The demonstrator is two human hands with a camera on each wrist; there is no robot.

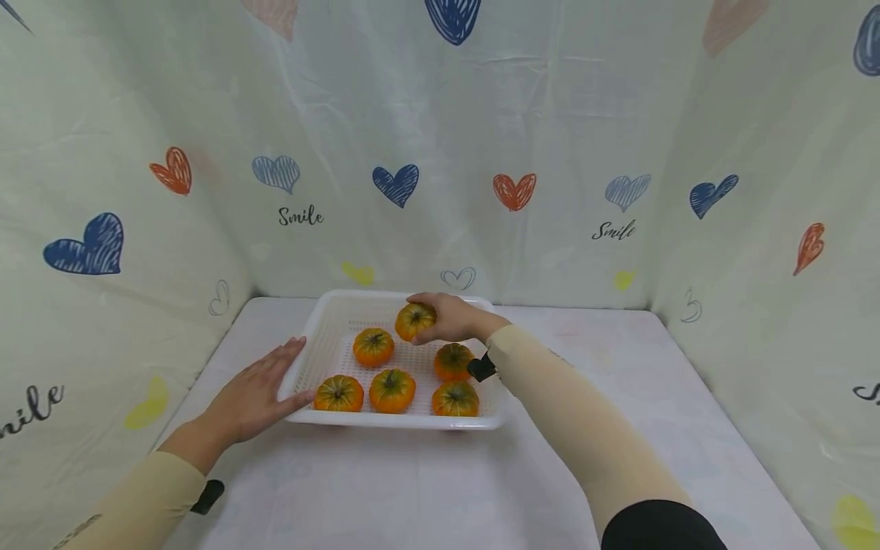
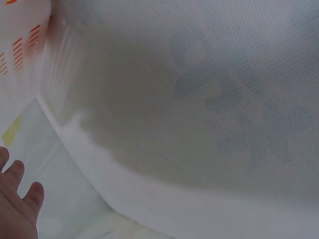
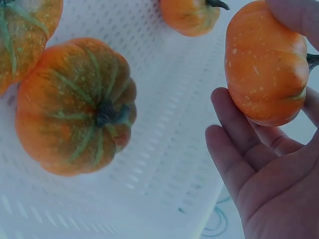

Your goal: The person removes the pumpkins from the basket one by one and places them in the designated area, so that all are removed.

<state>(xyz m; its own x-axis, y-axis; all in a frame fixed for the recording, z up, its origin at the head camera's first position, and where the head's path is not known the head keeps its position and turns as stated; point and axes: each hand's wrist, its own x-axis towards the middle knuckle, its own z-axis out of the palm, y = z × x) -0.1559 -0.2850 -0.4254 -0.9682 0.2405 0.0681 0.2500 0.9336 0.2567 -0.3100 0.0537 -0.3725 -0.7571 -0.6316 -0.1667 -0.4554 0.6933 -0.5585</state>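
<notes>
My right hand (image 1: 455, 318) grips a small orange-and-green pumpkin (image 1: 415, 321) over the far right part of a white plastic basket (image 1: 406, 421). In the right wrist view the thumb and fingers lie around this pumpkin's orange side (image 3: 264, 64), its dark stem pointing toward the palm. My left hand (image 1: 253, 396) rests at the basket's left side, fingers extended along the rim and thumb at the near left corner. Several similar pumpkins sit in the basket, among them one at the near left (image 1: 339, 394) beside the left thumb and one under the right wrist (image 1: 452, 362).
The basket, with perforated floor and slotted walls, stands on a table with a pale cloth (image 1: 412, 489). A white curtain (image 1: 440, 114) printed with hearts and "Smile" encloses the table at the back and both sides.
</notes>
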